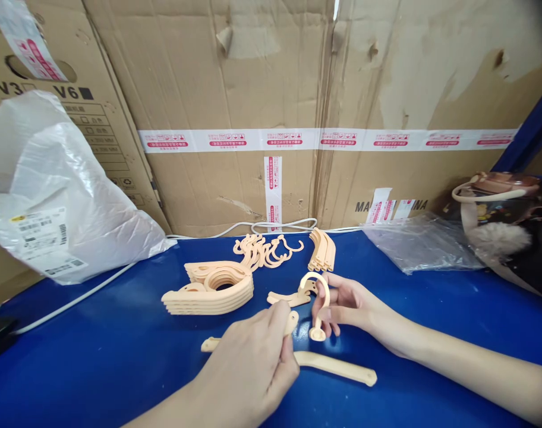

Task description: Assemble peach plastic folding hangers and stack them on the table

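Observation:
My left hand (pixel 253 356) is closed around a cream plastic hanger arm, whose rounded end with a hole (pixel 292 321) pokes out past the fingers. Between the thumb and fingers of my right hand (pixel 342 303) is a cream hanger hook (pixel 327 294), its curve upward and its round base low. The two pieces are apart. Under my left hand another arm piece (pixel 337 366) shows to the right, and a straight end (pixel 210 344) to the left; the hand hides how they connect. Short curved pieces (pixel 289 298) lie just beyond my hands.
A stack of folded hangers (pixel 208 294) lies left on the blue table (pixel 132 368). Behind are a pile of hooks (pixel 264 251) and stacked arm pieces (pixel 322 251). A white bag (pixel 61 196), clear plastic bag (pixel 422 241), cable (pixel 75 303) and cardboard boxes (pixel 235 190) surround them.

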Available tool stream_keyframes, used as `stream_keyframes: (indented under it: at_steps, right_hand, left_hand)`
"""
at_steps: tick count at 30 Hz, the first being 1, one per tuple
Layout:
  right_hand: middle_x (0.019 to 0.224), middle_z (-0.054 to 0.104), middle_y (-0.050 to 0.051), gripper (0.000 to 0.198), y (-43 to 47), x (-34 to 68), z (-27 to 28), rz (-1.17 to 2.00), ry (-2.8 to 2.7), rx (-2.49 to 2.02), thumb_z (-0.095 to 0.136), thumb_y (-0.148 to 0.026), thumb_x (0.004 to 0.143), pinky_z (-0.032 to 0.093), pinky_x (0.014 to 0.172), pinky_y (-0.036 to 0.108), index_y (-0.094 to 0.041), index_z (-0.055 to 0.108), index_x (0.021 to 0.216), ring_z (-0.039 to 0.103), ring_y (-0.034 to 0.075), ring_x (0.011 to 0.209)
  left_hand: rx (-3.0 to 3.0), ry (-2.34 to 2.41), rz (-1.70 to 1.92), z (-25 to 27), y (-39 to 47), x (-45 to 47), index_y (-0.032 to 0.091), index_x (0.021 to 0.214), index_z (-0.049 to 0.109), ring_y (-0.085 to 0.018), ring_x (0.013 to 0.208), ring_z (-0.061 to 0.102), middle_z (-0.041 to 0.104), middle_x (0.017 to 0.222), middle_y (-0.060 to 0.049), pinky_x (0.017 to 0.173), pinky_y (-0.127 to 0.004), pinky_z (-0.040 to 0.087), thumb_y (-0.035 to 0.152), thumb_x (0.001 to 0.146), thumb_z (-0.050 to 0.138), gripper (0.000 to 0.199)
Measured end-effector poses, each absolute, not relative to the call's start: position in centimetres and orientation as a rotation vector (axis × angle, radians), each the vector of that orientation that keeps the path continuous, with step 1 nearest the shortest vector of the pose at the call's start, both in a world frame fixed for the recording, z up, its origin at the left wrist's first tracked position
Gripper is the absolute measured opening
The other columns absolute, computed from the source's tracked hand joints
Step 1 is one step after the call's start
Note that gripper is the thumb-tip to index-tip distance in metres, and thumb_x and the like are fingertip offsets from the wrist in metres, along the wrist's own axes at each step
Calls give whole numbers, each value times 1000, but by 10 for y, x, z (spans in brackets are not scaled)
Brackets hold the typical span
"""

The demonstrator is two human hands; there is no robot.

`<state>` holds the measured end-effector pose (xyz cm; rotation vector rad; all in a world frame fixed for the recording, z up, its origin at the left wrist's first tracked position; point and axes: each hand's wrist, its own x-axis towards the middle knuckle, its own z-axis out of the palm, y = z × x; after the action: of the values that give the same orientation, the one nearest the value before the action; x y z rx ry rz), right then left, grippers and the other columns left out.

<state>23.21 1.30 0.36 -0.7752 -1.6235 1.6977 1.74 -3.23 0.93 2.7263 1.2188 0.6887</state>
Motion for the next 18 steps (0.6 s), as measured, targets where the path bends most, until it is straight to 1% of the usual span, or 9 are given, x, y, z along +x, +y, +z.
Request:
stream_keyframes:
  at_steps: [1,3,5,7,11,15,18]
  right_hand:
    - [76,65,1,29,14,232,4,1706,-1610,-780,71,-31,79,43,56,21,-18,47,90,58,10,60]
    - [77,67,2,30,15,233,6,1712,-1579,-793,71,-30,79,43,56,21,-18,47,93,59,10,61]
    - [76,67,2,30,16,233,7,1721,-1562,-805,71,-29,78,43,56,22,-18,48,93,58,10,60]
    - [75,66,1,30,17,233,8,1733,-1557,-807,72,-28,78,44,56,22,-18,48,93,57,10,59]
    - [78,62,-1,29,17,233,8,1739,-1536,-796,73,-27,76,45,56,20,-18,51,93,56,8,62]
    - [79,60,-2,30,18,233,6,1763,-1517,-764,74,-27,76,44,54,18,-19,50,91,54,7,60]
    - [80,61,-2,30,18,233,6,1754,-1515,-774,74,-26,76,45,55,19,-18,49,89,53,7,59]
  left_hand:
    - [2719,1231,681,10,-31,16,21,90,41,-16,56,52,56,71,0,51,-27,34,16,89,31,11]
    - [2721,1241,677,11,-28,14,21,84,40,-15,55,50,55,69,2,51,-27,31,17,91,31,12]
    - [2748,1217,691,10,-28,11,22,75,37,-14,52,47,51,64,3,50,-26,28,18,92,31,18]
    - [2797,1163,704,9,-29,9,22,72,35,-13,52,45,49,62,3,50,-26,27,20,95,31,23]
    - [2842,1160,672,3,-33,9,22,77,38,-14,49,45,49,60,4,48,-26,24,25,98,27,24]
    - [2802,1170,628,-1,-34,9,22,81,37,-14,48,47,52,61,4,47,-27,24,22,96,28,17]
    - [2784,1179,604,-2,-33,8,23,81,36,-14,46,46,51,59,5,47,-26,23,20,92,29,13]
